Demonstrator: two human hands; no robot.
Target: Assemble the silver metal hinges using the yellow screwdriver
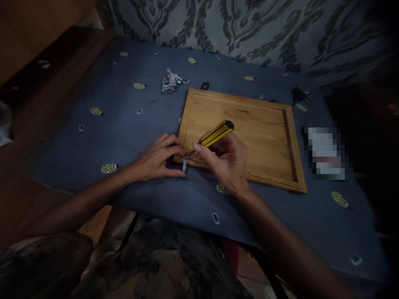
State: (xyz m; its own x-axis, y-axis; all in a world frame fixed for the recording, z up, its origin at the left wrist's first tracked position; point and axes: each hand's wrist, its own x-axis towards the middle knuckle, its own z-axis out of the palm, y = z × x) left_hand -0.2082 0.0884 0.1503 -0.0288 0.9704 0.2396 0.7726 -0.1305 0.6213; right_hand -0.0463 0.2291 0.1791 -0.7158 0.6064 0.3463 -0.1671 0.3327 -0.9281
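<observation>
A framed wooden cabinet door point(246, 137) lies on the cloth-covered table in front of me. At its near left corner a small metal hinge point(184, 165) sits on the frame, its arm sticking out past the edge. My left hand point(160, 160) steadies the hinge between thumb and fingers. In my right hand point(229, 160) is a screwdriver point(216, 133) with a yellow and black handle, gripped and tilted. Its shaft slants down to the hinge; whether the tip sits in a screw is too small to tell.
Several metal hinge parts point(170, 82) lie in a pile behind the door, with a small screw point(153, 99) nearby. A blurred-out pale object point(326, 151) and a dark object point(301, 95) lie on the right. Patterned fabric point(249, 33) rises behind the table.
</observation>
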